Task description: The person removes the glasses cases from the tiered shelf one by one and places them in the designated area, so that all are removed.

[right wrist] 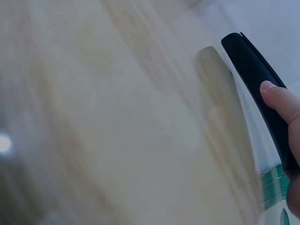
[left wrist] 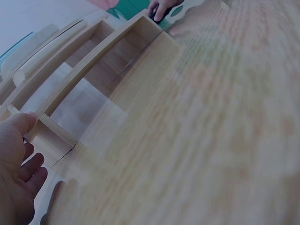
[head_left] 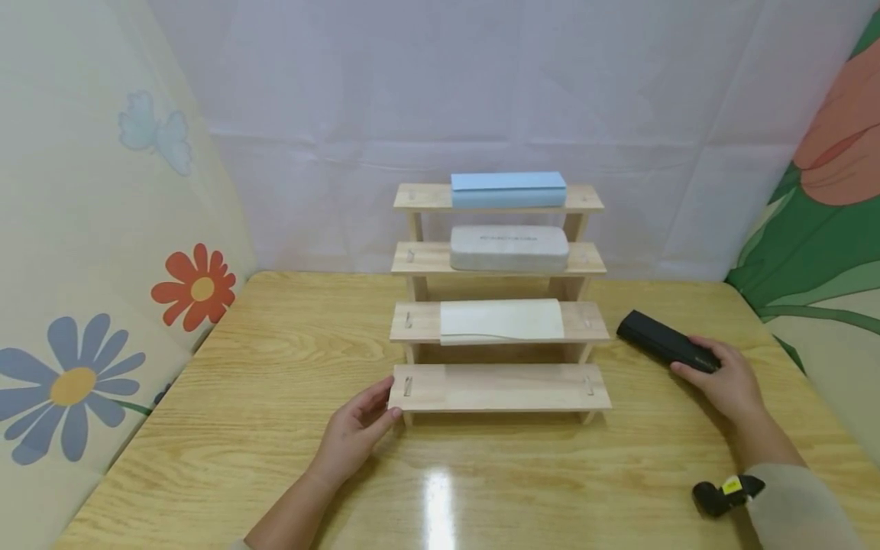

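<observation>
The wooden stand (head_left: 583,321) is set on the desk (head_left: 309,328), with three of its four tiers occupied. The light-blue case (head_left: 509,191) is seated on the top tier, the white case (head_left: 509,250) on the second and the cream case (head_left: 502,319) on the third. No case is seated on the lowest tier (head_left: 509,388); placement there is judged to be the only step outstanding. The black case (head_left: 660,341) is located to the right of the stand, apart from it, its near end clamped between the thumb and fingers of the right hand (head_left: 734,386). Whether the desk is touched by it cannot be determined. The lowest tier's left end is gripped by the left hand (head_left: 352,434).
</observation>
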{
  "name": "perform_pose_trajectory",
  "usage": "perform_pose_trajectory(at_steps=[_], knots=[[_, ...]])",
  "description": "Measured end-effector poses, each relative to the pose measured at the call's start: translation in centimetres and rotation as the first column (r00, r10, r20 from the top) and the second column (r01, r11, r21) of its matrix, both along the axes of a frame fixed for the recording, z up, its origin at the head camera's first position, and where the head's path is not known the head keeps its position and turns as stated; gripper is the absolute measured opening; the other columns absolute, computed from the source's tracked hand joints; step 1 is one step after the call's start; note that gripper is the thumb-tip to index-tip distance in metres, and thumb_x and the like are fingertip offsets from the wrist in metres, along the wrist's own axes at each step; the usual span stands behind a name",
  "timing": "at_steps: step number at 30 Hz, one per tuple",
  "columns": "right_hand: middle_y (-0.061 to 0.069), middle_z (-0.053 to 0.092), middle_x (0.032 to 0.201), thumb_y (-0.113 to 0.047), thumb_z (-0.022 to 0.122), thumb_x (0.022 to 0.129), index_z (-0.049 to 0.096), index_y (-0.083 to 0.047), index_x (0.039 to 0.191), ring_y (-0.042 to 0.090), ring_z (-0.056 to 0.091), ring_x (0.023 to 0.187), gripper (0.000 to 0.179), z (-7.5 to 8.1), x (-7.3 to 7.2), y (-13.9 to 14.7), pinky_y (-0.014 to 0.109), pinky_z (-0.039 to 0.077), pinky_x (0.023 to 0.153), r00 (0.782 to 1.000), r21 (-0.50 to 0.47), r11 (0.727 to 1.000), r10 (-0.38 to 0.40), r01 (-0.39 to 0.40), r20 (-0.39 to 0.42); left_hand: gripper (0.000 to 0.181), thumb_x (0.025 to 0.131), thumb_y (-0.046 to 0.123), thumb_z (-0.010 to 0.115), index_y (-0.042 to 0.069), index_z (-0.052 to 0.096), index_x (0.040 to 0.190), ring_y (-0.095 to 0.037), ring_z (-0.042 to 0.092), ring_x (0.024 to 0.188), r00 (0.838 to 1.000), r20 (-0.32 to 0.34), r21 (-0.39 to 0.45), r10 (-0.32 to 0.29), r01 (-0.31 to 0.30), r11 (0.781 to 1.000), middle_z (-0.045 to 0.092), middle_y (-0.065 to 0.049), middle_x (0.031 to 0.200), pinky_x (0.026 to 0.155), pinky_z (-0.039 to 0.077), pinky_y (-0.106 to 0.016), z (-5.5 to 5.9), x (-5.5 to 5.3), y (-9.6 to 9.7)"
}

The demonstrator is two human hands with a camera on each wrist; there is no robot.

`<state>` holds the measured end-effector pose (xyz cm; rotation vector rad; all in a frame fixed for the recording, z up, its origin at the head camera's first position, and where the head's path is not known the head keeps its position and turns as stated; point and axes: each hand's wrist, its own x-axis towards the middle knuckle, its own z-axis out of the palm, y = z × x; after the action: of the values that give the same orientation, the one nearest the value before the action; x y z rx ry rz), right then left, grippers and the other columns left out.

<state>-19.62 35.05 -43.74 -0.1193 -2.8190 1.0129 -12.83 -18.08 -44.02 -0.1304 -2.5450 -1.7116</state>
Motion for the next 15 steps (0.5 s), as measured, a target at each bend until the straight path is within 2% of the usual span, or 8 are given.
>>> perform_pose_trajectory(at_steps=[8,15], knots=[[0.04,0.035,0.143,-0.042,0.068,0.091,0.042,0.004,0.143,0.06,0.031,0.129,0.074,-0.27,-0.34,0.29,0.07,0.028,0.104,1.0,0.016,1.0,-0.005,0.005,0.0,0.049,0.09,0.009,0.069,0.0,0.054,0.136,-0.032,0.06,0.122,1.0,0.002,0.002,-0.004,0.004,1.0,0.059,-0.017,0.137,0.096,0.049,-0.015,-0.04,-0.09,-0.04],[0.041,0.032,0.144,-0.044,0.067,0.091,0.04,0.003,0.145,0.061,0.029,0.129,0.077,-0.44,-0.6,0.66,0.071,0.027,0.104,1.0,0.027,1.0,0.011,-0.012,0.02,0.049,0.09,0.009,0.069,0.0,0.054,0.136,-0.031,0.058,0.124,1.0,0.002,0.009,-0.009,0.009,1.0,0.057,-0.016,0.139,0.1,0.05,-0.023,-0.1,-0.05,-0.1]])
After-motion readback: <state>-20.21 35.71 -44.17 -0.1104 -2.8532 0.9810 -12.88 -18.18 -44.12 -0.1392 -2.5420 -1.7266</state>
